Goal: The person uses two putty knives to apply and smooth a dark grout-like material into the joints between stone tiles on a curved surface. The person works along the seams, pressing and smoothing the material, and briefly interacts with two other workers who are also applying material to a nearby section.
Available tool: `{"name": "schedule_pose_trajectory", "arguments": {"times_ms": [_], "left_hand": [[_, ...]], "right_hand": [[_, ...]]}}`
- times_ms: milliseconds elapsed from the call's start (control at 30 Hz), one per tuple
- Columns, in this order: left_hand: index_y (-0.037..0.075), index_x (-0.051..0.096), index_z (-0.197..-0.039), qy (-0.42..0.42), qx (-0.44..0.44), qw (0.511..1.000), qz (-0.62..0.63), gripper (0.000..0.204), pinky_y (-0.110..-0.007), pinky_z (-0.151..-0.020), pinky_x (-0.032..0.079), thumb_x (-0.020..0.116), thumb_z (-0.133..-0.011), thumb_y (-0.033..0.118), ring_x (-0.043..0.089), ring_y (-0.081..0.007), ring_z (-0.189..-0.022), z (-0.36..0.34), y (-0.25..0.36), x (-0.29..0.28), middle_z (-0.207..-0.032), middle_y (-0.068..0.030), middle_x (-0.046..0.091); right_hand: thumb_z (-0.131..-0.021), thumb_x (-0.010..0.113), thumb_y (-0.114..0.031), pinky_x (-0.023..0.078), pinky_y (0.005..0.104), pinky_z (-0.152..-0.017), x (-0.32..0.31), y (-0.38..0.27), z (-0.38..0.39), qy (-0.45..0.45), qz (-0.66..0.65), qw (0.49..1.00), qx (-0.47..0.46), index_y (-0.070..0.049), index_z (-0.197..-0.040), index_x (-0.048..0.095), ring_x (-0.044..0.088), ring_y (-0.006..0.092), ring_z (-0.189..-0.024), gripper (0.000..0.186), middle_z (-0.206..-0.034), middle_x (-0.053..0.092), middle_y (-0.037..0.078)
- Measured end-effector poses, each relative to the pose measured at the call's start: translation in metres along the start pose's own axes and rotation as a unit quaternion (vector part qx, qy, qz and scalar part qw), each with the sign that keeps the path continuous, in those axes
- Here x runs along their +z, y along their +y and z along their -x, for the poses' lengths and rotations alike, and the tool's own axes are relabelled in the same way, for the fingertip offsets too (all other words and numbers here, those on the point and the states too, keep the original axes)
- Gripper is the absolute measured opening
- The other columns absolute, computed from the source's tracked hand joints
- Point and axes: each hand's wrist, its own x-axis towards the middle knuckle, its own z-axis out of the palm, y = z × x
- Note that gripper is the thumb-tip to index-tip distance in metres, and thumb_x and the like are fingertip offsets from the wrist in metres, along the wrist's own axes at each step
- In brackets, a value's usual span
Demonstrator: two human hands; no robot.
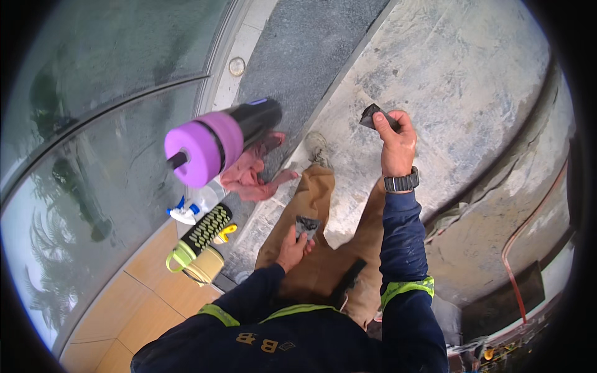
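Observation:
My left hand [293, 250] is closed around a small grey flat piece with a dark, mottled face [307, 226], held above my brown trouser legs [287, 280]. My right hand [392, 138], with a black watch on the wrist, is raised higher over the dusty pale floor [454, 105], thumb and fingers gripping a small black flat piece [370, 114]. To my left lie a large purple-and-black cylindrical container [199, 150], a crumpled pink cloth [252, 171], a spray bottle [202, 202], a black bottle with green pattern [203, 231] and a cream-coloured container [205, 267].
A curved glass wall [112, 137] runs along my left, with tan panels [137, 292] at lower left. A grey strip [292, 50] borders the pale floor. On my right are a curved edge with crumpled material [454, 217] and a red hose [516, 289].

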Motion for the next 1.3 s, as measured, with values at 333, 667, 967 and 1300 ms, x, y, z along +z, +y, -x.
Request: {"name": "schedule_pose_trajectory", "arguments": {"times_ms": [333, 667, 967, 1300], "left_hand": [[0.008, 0.048, -0.115, -0.011, -0.087, 0.996, -0.002, 0.017, -0.027, -0.055, 0.048, 0.046, -0.102, 0.019, 0.058, -0.0122, -0.064, -0.026, -0.005, -0.053, -0.081, -0.0067, 0.063], [0.009, 0.05, -0.112, -0.006, -0.089, 0.996, -0.003, 0.015, -0.026, -0.053, 0.046, 0.046, -0.102, 0.019, 0.058, -0.012, -0.062, -0.03, -0.001, -0.056, -0.079, -0.0062, 0.064], [0.01, 0.05, -0.112, 0.001, -0.09, 0.996, 0.021, 0.014, -0.025, -0.051, 0.046, 0.047, -0.102, 0.02, 0.059, -0.0114, -0.06, -0.03, -0.004, -0.05, -0.079, -0.0059, 0.064], [0.01, 0.05, -0.11, 0.003, -0.104, 0.994, 0.02, 0.015, -0.025, -0.05, 0.046, 0.047, -0.102, 0.022, 0.059, -0.0114, -0.06, -0.032, -0.009, -0.048, -0.08, -0.0058, 0.065]], "right_hand": [[-0.083, 0.079, -0.022, 0.043, 0.0215, -0.066, 0.06, 0.069, -0.063, -0.11, -0.26, 0.957, -0.066, -0.004, -0.089, 0.059, 0.052, 0.0061, -0.072, 0.028, -0.079, 0.057, -0.003], [-0.083, 0.078, -0.026, 0.045, 0.0238, -0.071, 0.045, 0.045, -0.11, -0.068, -0.226, 0.962, -0.139, -0.003, -0.087, 0.064, 0.055, 0.0086, -0.08, 0.027, -0.089, 0.056, 0.0], [-0.087, 0.074, -0.03, 0.045, 0.0228, -0.069, 0.058, 0.045, -0.118, -0.101, -0.292, 0.947, -0.089, -0.004, -0.088, 0.066, 0.054, 0.0079, -0.072, 0.026, -0.078, 0.058, -0.003], [-0.087, 0.074, -0.031, 0.038, 0.0204, -0.062, 0.063, 0.025, -0.156, -0.14, -0.304, 0.932, -0.139, -0.006, -0.091, 0.068, 0.049, 0.0036, -0.07, 0.026, -0.079, 0.06, -0.005]]}}
